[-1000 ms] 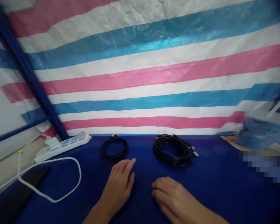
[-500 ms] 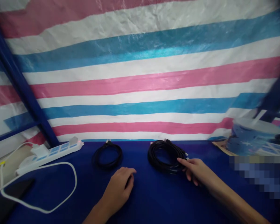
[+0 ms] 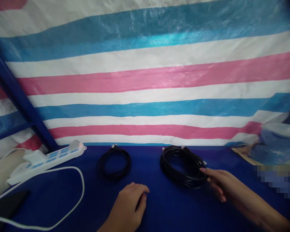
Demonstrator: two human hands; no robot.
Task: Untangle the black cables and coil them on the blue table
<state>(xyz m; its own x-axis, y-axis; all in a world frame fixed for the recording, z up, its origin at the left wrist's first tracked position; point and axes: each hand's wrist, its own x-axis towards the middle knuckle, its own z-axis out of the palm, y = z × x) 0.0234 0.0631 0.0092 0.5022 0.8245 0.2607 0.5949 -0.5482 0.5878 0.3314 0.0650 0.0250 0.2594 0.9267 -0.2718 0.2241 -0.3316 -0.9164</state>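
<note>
A large coil of black cable (image 3: 168, 172) lies on the blue table, with light-coloured connector ends at its top and right side. At its right edge is my right hand (image 3: 219, 184), one fingertip over the outer loops. Its fingers look loosely extended and apart, and the coil is flat on the table. A smaller coil of black cable (image 3: 129, 161) with a pale connector lies to the left. Just below and to the right of that coil my left hand (image 3: 130, 206) rests on the table, loosely curved, with thumb and forefinger apart and nothing between them.
At the left are a white power strip (image 3: 48, 161) with a plug in it, a looped white cord (image 3: 82, 187) and a dark flat object (image 3: 11, 203). A blue container (image 3: 277, 145) stands at the right. Striped sheeting (image 3: 147, 74) hangs behind the blue table (image 3: 166, 209).
The view has shifted slightly. My right hand has drawn a little to the right and overlaps the large coil less. My left hand keeps its curved pose.
</note>
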